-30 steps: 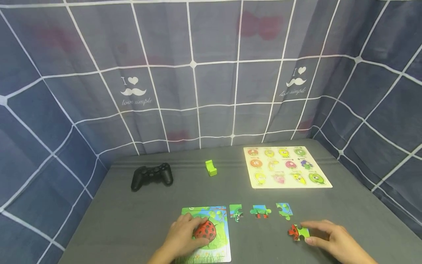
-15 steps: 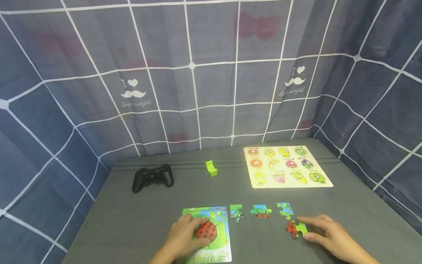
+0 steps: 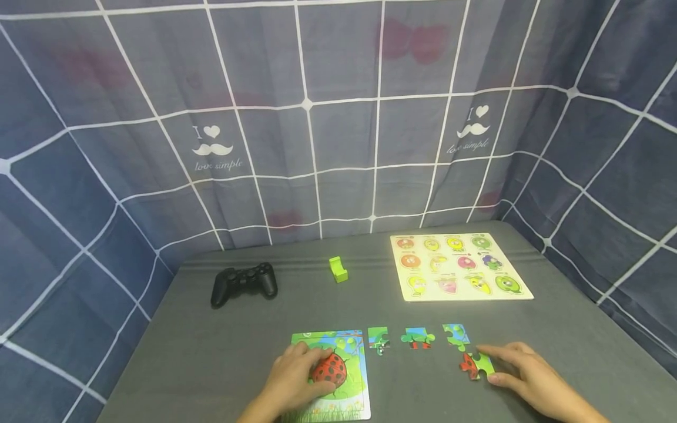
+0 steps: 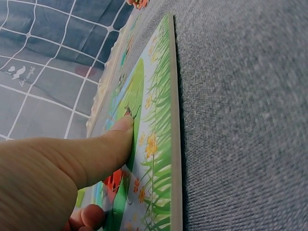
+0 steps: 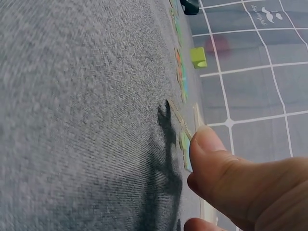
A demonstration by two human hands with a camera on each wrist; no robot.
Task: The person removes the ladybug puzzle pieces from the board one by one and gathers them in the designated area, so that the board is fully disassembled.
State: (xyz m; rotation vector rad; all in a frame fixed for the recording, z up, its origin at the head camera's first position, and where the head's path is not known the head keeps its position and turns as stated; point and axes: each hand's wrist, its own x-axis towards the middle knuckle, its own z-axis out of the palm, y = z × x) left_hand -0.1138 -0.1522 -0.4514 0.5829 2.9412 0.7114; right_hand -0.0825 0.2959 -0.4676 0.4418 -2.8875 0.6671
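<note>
My left hand (image 3: 291, 379) lies on a ladybug picture puzzle board (image 3: 355, 405), thumb and fingers spread about the red ladybug. The left wrist view has the thumb (image 4: 103, 154) pressing on the board's printed face. To the right, my right hand (image 3: 531, 380) pinches a red and green puzzle piece (image 3: 469, 366) between thumb and fingers. Seen from the right wrist, that piece (image 5: 179, 118) is edge-on and tilted, its shadow falling on the cloth. Three loose puzzle pieces sit in a row beyond: a green one (image 3: 378, 336), a middle one (image 3: 418, 336) and a bluish one (image 3: 456, 335).
A black game controller (image 3: 244, 283) lies at the back left of the grey cloth-covered table (image 3: 185, 358). A small lime-green block (image 3: 338, 270) sits at the back middle, with a pale fruit-picture board (image 3: 436, 288) at the back right. A checked curtain (image 3: 344, 135) closes off the far side.
My right hand has shifted slightly left and away from me with the pinched puzzle piece, then nearly stopped. The left hand keeps its place on the board.
</note>
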